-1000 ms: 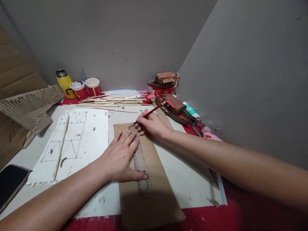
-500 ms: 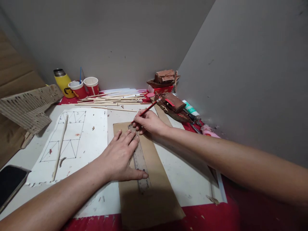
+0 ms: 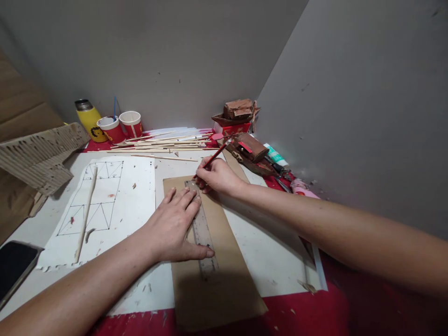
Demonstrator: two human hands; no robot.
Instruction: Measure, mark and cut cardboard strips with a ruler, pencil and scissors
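Observation:
My left hand (image 3: 178, 224) lies with fingers spread, pressing a clear ruler (image 3: 203, 233) flat on a strip of brown cardboard (image 3: 231, 275). Between the thumb and fingers of my right hand (image 3: 219, 176) is a red and black pencil (image 3: 217, 154), slanted with its top end up and to the right. Its tip is hidden by my fingers, close to the ruler's far end. Left of the cardboard, a white sheet (image 3: 140, 196) bears a drawn truss-like pattern, and a thin wooden stick (image 3: 86, 214) rests across it.
Many thin sticks (image 3: 157, 145) lie along the back. Behind them stand a yellow bottle (image 3: 91, 122) and two red-white paper cups (image 3: 130, 124). Brown model boats (image 3: 250, 151) sit at the back right. A phone (image 3: 16, 268) and corrugated cardboard (image 3: 42, 154) are at left.
The pencil's top end has tipped slightly upward, with my right hand staying near the ruler's far end. My left hand keeps its place on the ruler. The whole view has shifted slightly.

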